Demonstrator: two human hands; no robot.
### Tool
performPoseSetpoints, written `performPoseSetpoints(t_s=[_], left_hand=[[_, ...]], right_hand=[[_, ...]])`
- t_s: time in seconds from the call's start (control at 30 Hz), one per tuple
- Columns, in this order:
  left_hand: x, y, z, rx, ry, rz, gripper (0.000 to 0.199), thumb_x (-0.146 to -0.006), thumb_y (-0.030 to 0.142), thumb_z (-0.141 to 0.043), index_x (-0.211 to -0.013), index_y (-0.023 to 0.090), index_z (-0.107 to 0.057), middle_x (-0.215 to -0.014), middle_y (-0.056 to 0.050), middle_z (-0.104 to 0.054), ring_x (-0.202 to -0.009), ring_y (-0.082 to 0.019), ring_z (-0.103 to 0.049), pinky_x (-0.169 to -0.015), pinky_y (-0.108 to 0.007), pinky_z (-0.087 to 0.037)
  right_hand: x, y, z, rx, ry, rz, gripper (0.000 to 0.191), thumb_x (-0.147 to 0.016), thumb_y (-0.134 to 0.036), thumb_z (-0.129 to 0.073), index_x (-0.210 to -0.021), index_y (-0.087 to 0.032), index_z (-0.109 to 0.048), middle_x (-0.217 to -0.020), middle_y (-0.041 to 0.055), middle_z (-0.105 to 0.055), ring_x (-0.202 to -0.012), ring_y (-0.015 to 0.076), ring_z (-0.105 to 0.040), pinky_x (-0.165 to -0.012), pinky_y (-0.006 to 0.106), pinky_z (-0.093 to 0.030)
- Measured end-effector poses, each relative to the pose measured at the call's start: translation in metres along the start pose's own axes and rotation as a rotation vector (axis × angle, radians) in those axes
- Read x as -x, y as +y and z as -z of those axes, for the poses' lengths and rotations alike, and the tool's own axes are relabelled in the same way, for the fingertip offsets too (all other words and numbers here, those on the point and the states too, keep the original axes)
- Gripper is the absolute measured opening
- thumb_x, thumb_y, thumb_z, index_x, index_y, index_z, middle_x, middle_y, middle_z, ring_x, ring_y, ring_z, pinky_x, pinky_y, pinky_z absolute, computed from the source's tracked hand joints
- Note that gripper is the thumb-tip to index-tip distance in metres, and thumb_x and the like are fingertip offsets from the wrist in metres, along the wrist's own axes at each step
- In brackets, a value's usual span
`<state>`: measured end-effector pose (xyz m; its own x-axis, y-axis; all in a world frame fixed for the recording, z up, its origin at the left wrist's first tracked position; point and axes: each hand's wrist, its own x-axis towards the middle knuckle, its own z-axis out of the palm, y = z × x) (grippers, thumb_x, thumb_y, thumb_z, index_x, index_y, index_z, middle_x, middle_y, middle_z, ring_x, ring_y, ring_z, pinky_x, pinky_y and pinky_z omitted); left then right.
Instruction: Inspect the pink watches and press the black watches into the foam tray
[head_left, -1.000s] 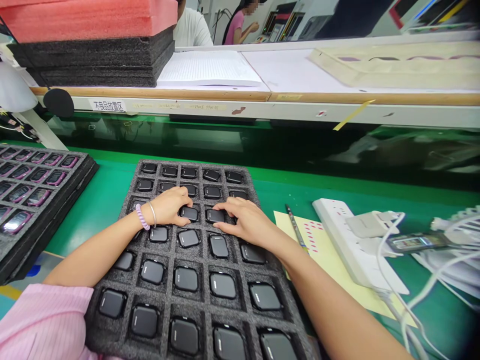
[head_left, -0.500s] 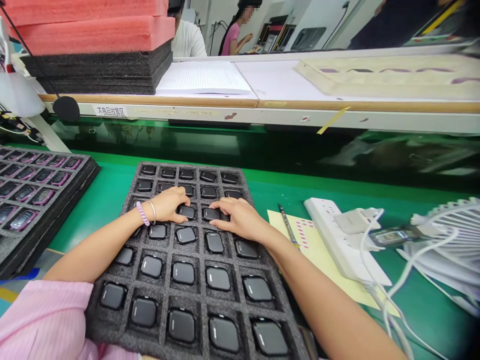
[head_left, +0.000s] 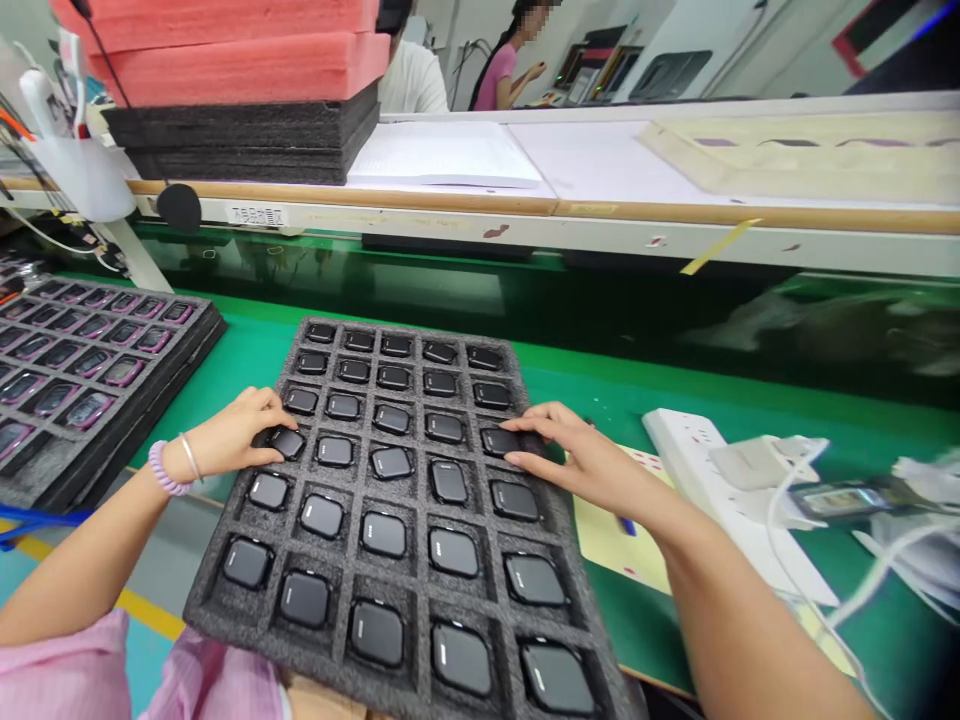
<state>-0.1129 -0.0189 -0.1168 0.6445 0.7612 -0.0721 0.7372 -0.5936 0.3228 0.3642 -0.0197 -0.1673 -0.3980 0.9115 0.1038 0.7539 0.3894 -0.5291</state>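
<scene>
A dark grey foam tray (head_left: 349,550) holds rows of black square watch-like devices, one per compartment. At its left edge my left hand (head_left: 244,430), with a bracelet and a purple hair tie on the wrist, has thumb and fingers around a black device (head_left: 286,442). Across the tray, my right hand (head_left: 574,450) reaches over the right edge, its thumb and fingertips at another black device (head_left: 499,441). The fingers of both hands are apart around these devices, which lie in their compartments.
Left stands a second foam tray (head_left: 45,470) with purple-rimmed pieces. Right are a power strip (head_left: 720,500), cables and yellow paper (head_left: 607,535). A shelf (head_left: 600,215) behind carries red foam blocks (head_left: 240,75) and an open booklet (head_left: 450,155). Two people are beyond.
Both hands have moved apart, from the middle columns of the tray to its left and right edge columns. The view has shifted a little to the left.
</scene>
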Motion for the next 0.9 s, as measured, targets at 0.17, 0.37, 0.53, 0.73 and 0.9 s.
performPoseSetpoints(t_s=[0.17,0.37,0.53,0.73,0.9], left_hand=[[-0.013,0.001,-0.004,0.016,-0.003,-0.008,0.035,-0.076,0.034,-0.084,-0.103,0.020,-0.068,-0.103,-0.007,-0.055,-0.101,-0.025,-0.049,-0.091,-0.034,-0.041],[-0.006,-0.001,-0.011,0.077,0.065,0.014,0.034,-0.078,0.038,-0.082,-0.103,0.020,-0.068,-0.104,-0.006,-0.053,-0.101,-0.024,-0.047,-0.091,-0.033,-0.041],[-0.005,-0.005,-0.018,0.134,0.108,-0.016,0.034,-0.080,0.041,-0.079,-0.103,0.019,-0.067,-0.103,-0.007,-0.052,-0.099,-0.023,-0.045,-0.092,-0.034,-0.041],[-0.007,-0.006,-0.019,0.146,0.099,-0.052,0.032,-0.080,0.040,-0.078,-0.101,0.018,-0.066,-0.102,-0.007,-0.053,-0.098,-0.023,-0.046,-0.090,-0.034,-0.041],[-0.016,-0.015,-0.020,0.099,0.113,-0.044,0.034,-0.080,0.044,-0.077,-0.102,0.020,-0.067,-0.102,-0.007,-0.054,-0.096,-0.023,-0.048,-0.089,-0.034,-0.042]], right_hand=[[-0.008,0.001,-0.007,0.040,0.019,0.005,0.069,-0.085,-0.084,-0.045,-0.110,-0.025,-0.071,-0.100,0.0117,-0.057,-0.092,0.0294,-0.061,-0.076,0.042,-0.055],[-0.012,0.002,-0.006,-0.005,-0.027,0.008,0.069,-0.081,-0.086,-0.051,-0.109,-0.026,-0.071,-0.093,0.0095,-0.055,-0.088,0.0278,-0.060,-0.079,0.042,-0.054],[-0.015,0.001,-0.009,-0.039,0.002,0.018,0.065,-0.082,-0.084,-0.053,-0.103,-0.024,-0.070,-0.094,0.0094,-0.055,-0.088,0.0266,-0.060,-0.081,0.041,-0.053],[-0.010,0.000,-0.014,-0.049,0.048,0.025,0.059,-0.085,-0.078,-0.054,-0.102,-0.024,-0.069,-0.094,0.0093,-0.056,-0.088,0.0268,-0.060,-0.080,0.042,-0.053],[-0.018,0.003,-0.012,-0.012,0.051,0.033,0.058,-0.087,-0.077,-0.052,-0.103,-0.024,-0.068,-0.093,0.0099,-0.058,-0.087,0.0276,-0.060,-0.082,0.043,-0.053]])
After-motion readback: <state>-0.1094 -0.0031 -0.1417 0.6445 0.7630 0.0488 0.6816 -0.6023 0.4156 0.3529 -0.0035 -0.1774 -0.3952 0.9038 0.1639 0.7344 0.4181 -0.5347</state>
